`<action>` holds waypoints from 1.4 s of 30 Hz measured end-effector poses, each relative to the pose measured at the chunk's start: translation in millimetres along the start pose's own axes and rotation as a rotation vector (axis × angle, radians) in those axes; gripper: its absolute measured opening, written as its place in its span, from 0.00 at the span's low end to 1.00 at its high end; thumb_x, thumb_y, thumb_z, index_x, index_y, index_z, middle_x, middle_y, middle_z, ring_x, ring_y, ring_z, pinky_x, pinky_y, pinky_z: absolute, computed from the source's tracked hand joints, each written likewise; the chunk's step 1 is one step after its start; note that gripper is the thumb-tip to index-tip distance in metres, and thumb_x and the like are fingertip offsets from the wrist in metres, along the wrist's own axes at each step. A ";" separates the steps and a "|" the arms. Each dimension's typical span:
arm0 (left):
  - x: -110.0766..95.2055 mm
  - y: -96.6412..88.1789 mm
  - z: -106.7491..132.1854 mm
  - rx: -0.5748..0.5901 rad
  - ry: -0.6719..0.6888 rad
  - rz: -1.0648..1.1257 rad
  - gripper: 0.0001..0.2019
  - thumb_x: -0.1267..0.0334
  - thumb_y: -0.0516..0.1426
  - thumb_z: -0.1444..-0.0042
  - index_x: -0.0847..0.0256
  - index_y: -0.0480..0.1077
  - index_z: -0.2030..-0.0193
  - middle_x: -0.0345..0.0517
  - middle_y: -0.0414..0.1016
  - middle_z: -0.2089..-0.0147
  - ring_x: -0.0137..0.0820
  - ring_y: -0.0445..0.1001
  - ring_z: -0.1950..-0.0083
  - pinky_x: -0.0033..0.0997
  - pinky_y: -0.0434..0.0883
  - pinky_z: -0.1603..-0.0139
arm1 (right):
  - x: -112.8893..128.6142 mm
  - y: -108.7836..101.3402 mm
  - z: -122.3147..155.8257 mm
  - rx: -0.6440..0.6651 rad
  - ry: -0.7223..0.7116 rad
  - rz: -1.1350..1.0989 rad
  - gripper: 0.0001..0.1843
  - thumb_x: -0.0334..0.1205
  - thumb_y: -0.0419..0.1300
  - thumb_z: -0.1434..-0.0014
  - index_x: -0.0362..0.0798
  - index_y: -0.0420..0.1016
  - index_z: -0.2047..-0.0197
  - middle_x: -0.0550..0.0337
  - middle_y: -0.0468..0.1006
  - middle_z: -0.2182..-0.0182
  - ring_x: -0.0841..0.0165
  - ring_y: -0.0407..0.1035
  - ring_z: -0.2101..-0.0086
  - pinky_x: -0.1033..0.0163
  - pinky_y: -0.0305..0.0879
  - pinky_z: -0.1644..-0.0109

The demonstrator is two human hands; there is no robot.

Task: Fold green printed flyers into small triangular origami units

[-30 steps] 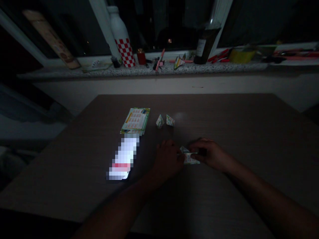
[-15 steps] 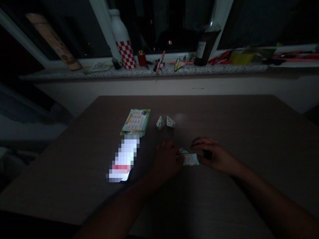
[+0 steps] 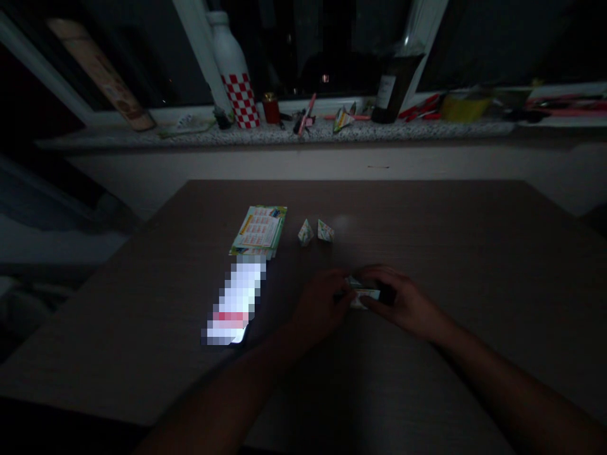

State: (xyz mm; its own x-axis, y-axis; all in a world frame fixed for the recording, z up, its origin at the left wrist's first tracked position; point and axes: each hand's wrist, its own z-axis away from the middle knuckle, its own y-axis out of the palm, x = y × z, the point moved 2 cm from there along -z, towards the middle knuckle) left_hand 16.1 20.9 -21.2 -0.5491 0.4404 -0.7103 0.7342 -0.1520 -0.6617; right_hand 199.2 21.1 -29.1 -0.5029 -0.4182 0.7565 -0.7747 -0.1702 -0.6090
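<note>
A small printed piece of paper (image 3: 364, 296), partly folded, lies on the brown table (image 3: 427, 221) between my two hands. My left hand (image 3: 318, 308) pinches its left edge with curled fingers. My right hand (image 3: 397, 301) covers its right side, fingers closed over the paper. Most of the paper is hidden by the fingers. Two small folded paper cones (image 3: 306, 232) (image 3: 325, 230) stand farther back on the table. A stack of printed paper sheets (image 3: 259, 231) lies to their left.
A lit phone (image 3: 234, 302) lies flat left of my left hand. The windowsill (image 3: 294, 134) behind the table holds a white bottle with red checks (image 3: 234, 69), a dark bottle (image 3: 393, 82), pens and other small items. The room is dim.
Half a second ago the paper lay flatter with my right hand off to its right. Both hands have closed in on it, the right hand now folded over its right side.
</note>
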 end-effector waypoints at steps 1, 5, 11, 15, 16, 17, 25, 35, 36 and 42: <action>-1.1 -0.8 -0.1 -0.006 0.009 0.026 0.03 0.65 0.58 0.44 0.60 0.72 0.67 0.47 0.74 0.50 0.35 0.71 0.48 0.38 0.66 0.46 | -2.0 -0.2 1.0 -0.029 0.058 -0.056 0.20 0.38 0.63 0.47 0.51 0.72 0.50 0.54 0.77 0.53 0.60 0.71 0.53 0.52 0.66 0.47; -6.3 -4.4 -0.2 -0.059 0.085 0.113 0.01 0.68 0.59 0.45 0.62 0.72 0.67 0.50 0.73 0.49 0.33 0.71 0.48 0.35 0.68 0.47 | -3.2 0.7 4.1 -0.068 0.244 -0.327 0.25 0.44 0.66 0.49 0.50 0.71 0.47 0.57 0.81 0.62 0.63 0.76 0.61 0.56 0.72 0.54; -10.3 -9.3 0.3 -0.176 0.037 0.223 0.02 0.66 0.61 0.47 0.61 0.74 0.67 0.48 0.74 0.49 0.33 0.73 0.49 0.34 0.69 0.47 | 13.3 -1.0 3.9 -0.184 0.318 -0.483 0.20 0.44 0.68 0.52 0.46 0.77 0.56 0.55 0.83 0.66 0.64 0.77 0.68 0.61 0.74 0.64; -10.2 -9.1 0.9 -0.180 -0.164 0.327 0.06 0.61 0.63 0.50 0.61 0.75 0.69 0.46 0.76 0.52 0.34 0.75 0.54 0.32 0.71 0.55 | 16.0 -2.2 5.4 -0.252 0.297 -0.440 0.19 0.43 0.67 0.52 0.46 0.77 0.56 0.56 0.83 0.69 0.65 0.77 0.70 0.62 0.74 0.65; -10.1 -8.1 1.0 -0.167 -0.204 0.359 0.06 0.60 0.63 0.50 0.61 0.75 0.69 0.45 0.78 0.57 0.33 0.76 0.58 0.31 0.71 0.59 | 15.3 -1.9 5.8 -0.252 0.287 -0.433 0.18 0.43 0.67 0.51 0.47 0.77 0.56 0.56 0.83 0.69 0.65 0.78 0.70 0.61 0.75 0.65; -9.8 -7.0 1.1 -0.158 -0.237 0.385 0.07 0.60 0.63 0.50 0.61 0.75 0.69 0.43 0.78 0.63 0.31 0.76 0.62 0.29 0.71 0.62 | 14.6 -1.3 6.0 -0.246 0.277 -0.430 0.17 0.42 0.67 0.51 0.47 0.77 0.57 0.56 0.83 0.67 0.64 0.78 0.68 0.61 0.75 0.64; -8.1 -0.2 1.8 -0.180 -0.345 0.518 0.13 0.60 0.65 0.55 0.61 0.67 0.69 0.37 0.70 0.72 0.27 0.70 0.70 0.24 0.65 0.70 | 16.7 -1.1 5.8 -0.310 0.242 -0.313 0.11 0.42 0.67 0.51 0.48 0.80 0.64 0.56 0.84 0.68 0.63 0.78 0.69 0.62 0.75 0.66; -14.2 -4.4 -1.5 -0.189 -0.339 0.609 0.18 0.64 0.67 0.58 0.60 0.60 0.69 0.33 0.65 0.73 0.24 0.65 0.72 0.21 0.61 0.71 | 21.0 -2.0 6.9 -0.321 0.197 -0.288 0.10 0.41 0.67 0.51 0.48 0.80 0.64 0.57 0.84 0.69 0.66 0.77 0.72 0.66 0.73 0.70; -13.9 -4.9 -2.1 -0.183 -0.340 0.619 0.18 0.64 0.67 0.58 0.60 0.60 0.69 0.33 0.64 0.74 0.23 0.65 0.72 0.21 0.61 0.72 | 21.4 -2.3 6.7 -0.325 0.195 -0.281 0.10 0.41 0.67 0.51 0.48 0.80 0.64 0.58 0.83 0.70 0.66 0.77 0.72 0.66 0.73 0.71; -12.0 -6.2 -3.8 -0.077 -0.391 0.744 0.18 0.63 0.67 0.58 0.60 0.63 0.64 0.35 0.72 0.73 0.24 0.69 0.74 0.21 0.61 0.74 | 25.1 -9.3 6.3 -0.345 0.258 -0.239 0.11 0.42 0.68 0.53 0.47 0.79 0.66 0.58 0.83 0.74 0.67 0.75 0.76 0.67 0.71 0.76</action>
State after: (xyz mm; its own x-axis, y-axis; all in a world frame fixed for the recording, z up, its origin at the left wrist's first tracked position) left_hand 19.6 19.9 -7.7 0.0001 -0.0909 -0.9959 0.9766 -0.2142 0.0196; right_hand 196.1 6.6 -6.0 -0.3405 -0.1612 0.9263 -0.9398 0.0898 -0.3298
